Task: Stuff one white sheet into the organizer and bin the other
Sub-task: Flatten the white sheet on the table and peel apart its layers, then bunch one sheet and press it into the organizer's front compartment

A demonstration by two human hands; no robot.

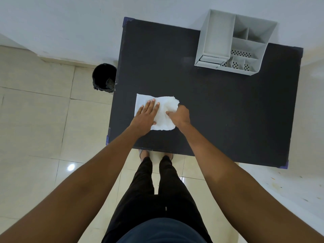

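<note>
Two white sheets lie overlapping on the black table (219, 106), near its left edge. The flat sheet (142, 100) is pressed down by my left hand (147, 114), palm flat and fingers spread. The crumpled sheet (166, 113) overlaps it on the right, and my right hand (179, 114) curls its fingers into that sheet's right edge. The grey organizer (235, 42) stands at the table's far right, with several open compartments. A black bin (104, 78) sits on the floor just left of the table.
Cream floor tiles (35, 120) spread left of the table and under me. A white wall (70, 23) runs behind the table and bin. My legs (157, 190) stand at the table's near edge.
</note>
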